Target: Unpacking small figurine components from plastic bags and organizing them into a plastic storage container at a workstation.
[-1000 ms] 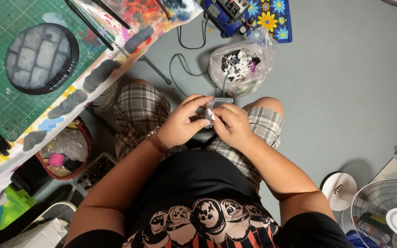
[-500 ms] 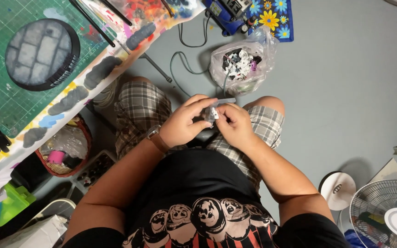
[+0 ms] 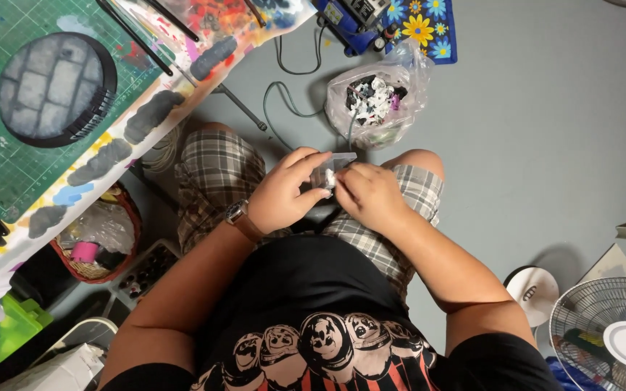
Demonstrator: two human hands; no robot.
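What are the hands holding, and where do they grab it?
Both hands, left hand and right hand, pinch a small grey piece by its lower end.

Open grey floor right of the hands; plastic bag blocks ahead.

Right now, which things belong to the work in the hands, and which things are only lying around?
In use:
left hand
right hand
small grey piece held between both hands
clear bag of small parts on the floor just ahead, probably the supply

Lying about:
green cutting mat
round stone-pattern base
basket
fan
flowered cloth
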